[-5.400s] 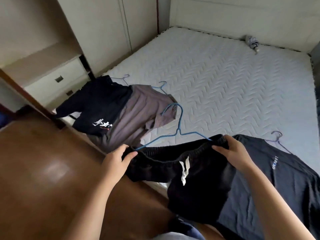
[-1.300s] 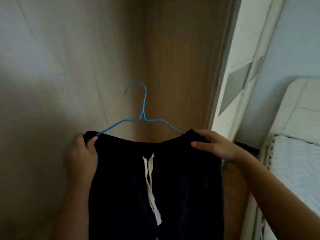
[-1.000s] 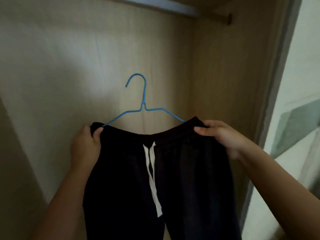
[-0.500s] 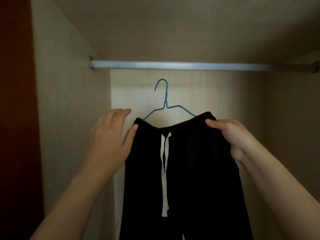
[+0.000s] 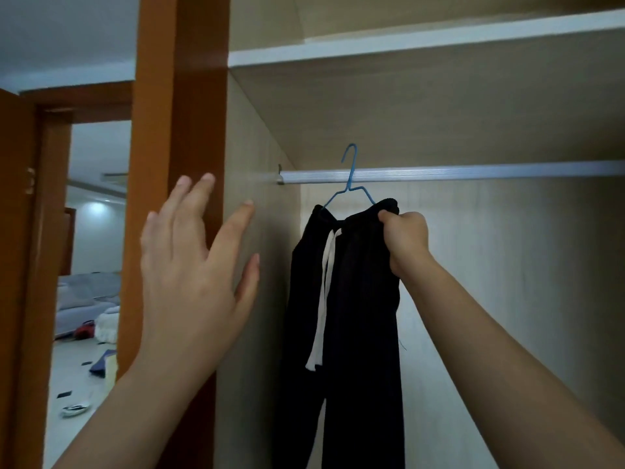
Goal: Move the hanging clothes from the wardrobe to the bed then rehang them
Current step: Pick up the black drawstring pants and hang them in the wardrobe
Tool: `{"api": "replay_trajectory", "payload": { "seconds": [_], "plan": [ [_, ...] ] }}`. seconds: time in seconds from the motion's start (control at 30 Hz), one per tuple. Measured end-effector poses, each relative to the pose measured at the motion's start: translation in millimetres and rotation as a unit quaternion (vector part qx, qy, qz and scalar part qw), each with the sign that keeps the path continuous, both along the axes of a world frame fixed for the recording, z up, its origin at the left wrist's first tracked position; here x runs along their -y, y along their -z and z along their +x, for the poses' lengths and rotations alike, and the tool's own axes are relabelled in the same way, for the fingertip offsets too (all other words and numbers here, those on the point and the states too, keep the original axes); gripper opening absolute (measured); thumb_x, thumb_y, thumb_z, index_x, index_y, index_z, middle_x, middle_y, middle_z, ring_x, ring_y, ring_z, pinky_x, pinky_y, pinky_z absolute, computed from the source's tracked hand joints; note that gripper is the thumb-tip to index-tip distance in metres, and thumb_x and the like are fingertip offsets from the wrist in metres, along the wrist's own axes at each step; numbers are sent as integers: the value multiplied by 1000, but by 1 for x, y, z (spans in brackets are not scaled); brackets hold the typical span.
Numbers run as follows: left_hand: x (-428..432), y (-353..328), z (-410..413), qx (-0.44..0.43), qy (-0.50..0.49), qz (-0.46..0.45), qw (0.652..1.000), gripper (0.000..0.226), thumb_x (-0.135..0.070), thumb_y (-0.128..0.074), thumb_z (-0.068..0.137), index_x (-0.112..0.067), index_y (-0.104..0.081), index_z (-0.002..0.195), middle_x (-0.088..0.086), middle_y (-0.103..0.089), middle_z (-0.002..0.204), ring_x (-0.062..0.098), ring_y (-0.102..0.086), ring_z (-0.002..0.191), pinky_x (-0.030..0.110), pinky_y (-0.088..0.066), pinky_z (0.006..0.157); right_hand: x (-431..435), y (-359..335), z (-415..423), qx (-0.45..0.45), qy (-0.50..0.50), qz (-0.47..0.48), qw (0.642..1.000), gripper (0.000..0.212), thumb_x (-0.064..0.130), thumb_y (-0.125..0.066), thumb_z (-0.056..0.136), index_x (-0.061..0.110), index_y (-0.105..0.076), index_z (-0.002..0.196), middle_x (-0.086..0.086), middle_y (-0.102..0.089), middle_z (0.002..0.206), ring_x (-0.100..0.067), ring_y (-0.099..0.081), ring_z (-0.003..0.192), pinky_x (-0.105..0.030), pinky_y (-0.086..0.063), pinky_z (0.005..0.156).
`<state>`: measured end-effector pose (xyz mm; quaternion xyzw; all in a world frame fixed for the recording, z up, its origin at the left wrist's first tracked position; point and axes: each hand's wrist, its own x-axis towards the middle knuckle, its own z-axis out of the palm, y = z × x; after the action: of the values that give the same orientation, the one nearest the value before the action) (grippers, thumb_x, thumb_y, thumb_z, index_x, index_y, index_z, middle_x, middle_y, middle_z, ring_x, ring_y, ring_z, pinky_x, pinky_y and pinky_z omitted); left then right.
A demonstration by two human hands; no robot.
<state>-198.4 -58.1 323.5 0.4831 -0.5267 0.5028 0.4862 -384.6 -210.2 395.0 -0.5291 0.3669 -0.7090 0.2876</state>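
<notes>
Left hand [image 5: 189, 279] free, fingers spread, near wardrobe side panel [image 5: 257, 204]. Black pants [image 5: 351, 316] on blue hanger [image 5: 350, 177], hook level with rail [image 5: 473, 172]. Right hand [image 5: 406, 242] fingers clenched on waistband. Risk: hook misses rail, pants drop.

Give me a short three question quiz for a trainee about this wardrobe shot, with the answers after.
1. True or false: the left hand grips the black drawstring trousers.
2. Which hand holds the trousers' waistband? A) left B) right C) both
3. Fill in: the blue wire hanger's hook reaches up across the silver metal ______.

Key
1. False: it is open, fingers spread, off to the left by the wardrobe's pale wooden side panel.
2. B: the right hand is closed on the waistband's right end.
3. Rail. Whether the hook already rests on it cannot be told from this view.
</notes>
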Motion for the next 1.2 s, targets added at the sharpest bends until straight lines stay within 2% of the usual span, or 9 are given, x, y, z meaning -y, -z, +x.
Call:
{"api": "replay_trajectory", "payload": {
  "seconds": [0.17,0.27,0.33,0.6,0.7,0.8,0.93,1.07,1.2],
  "plan": [
    [2,7,18,-52,-13,-9,999,58,-17,-65,79,-13,-42,132,27,-25,146,39,-18,135,52,-16,105,20,-8,41,-22,61,13,998,34,22,-41,94,10,-38,62,-1,-40,63,-25,-48,79,-31,-36,68],
    [4,15,20,-77,-7,4,997,64,-15,-68,74,-11,-42,132,27,-24,146,40,-20,135,54,-19,105,23,-6,66,-45,65,5,997,30,23,-36,96,-1,-54,93,-7,-50,77,-27,-50,83,-31,-35,70],
    [4,18,21,-81,-2,7,997,64,-15,-69,73,-11,-43,132,27,-25,146,39,-20,135,55,-21,104,24,-3,79,-60,64,11,996,32,22,-36,96,-3,-53,105,-7,-50,77,-27,-51,83,-30,-36,70],
    [4,18,23,-82,35,-1,996,58,-23,-58,76,-15,-43,131,22,-27,147,32,-18,136,48,-20,105,35,30,98,-66,6,25,998,19,22,-40,94,6,-48,97,0,-44,67,-24,-51,78,-31,-39,68],
    [2,19,24,-80,44,-6,996,56,-22,-58,76,-15,-43,130,22,-28,146,31,-18,136,46,-19,107,36,37,94,-63,-15,2,998,13,21,-43,92,9,-43,86,1,-43,67,-17,-48,64,-27,-38,58],
    [1,23,24,-71,50,-14,996,53,-19,-58,77,-15,-44,128,23,-32,145,31,-21,135,45,-22,106,31,48,85,-104,-25,-42,993,22,19,-47,90,18,-35,71,3,-40,64,-10,-41,56,-23,-30,50],
    [0,43,10,-28,74,-21,997,50,-20,-55,78,-17,-43,126,20,-37,141,30,-28,133,45,-26,107,14,74,65,-176,-36,-57,982,15,28,-50,91,19,-42,101,9,-51,80,-4,-52,70,-18,-41,52],
    [5,74,-16,22,160,23,987,42,-24,-49,82,-20,-45,123,7,-39,135,22,-37,128,33,-29,104,-3,110,37,-217,-39,-52,974,16,25,-52,91,20,-44,103,10,-53,80,-1,-54,69,-3,-41,46],
    [23,110,-41,-9,248,124,961,40,-29,-47,82,-22,-47,121,0,-52,125,11,-47,112,25,-41,92,-19,161,0,-267,-37,-17,963,16,22,-57,88,21,-50,102,6,-54,76,-4,-52,67,-2,-40,59]
  ]
}}
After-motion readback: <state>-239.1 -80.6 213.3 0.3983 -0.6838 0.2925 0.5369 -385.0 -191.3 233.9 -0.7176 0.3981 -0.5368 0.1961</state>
